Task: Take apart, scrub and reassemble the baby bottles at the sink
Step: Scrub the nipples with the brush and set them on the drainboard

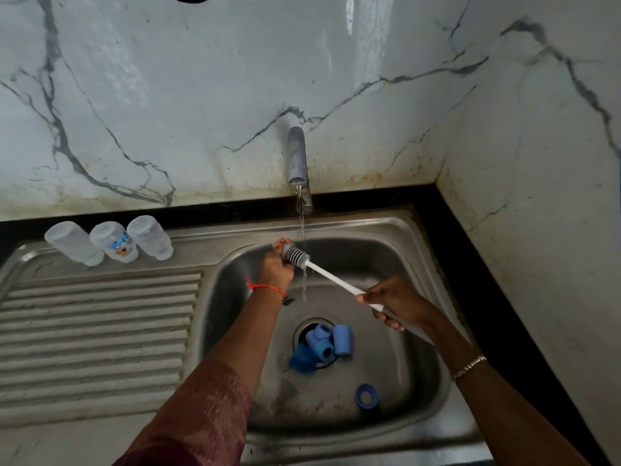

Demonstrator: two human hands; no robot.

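Observation:
A white-handled bottle brush with a grey bristle head is held over the sink basin under a thin stream from the tap. My left hand grips the bristle head. My right hand grips the white handle lower down. Three clear bottle bodies stand upside down in a row at the back of the draining board. Several blue caps and collars lie over the drain, and a blue screw ring lies apart near the basin's front right.
The steel sink has a ribbed draining board on its left. Marble walls stand behind and to the right, with a black counter strip along the sink's edge.

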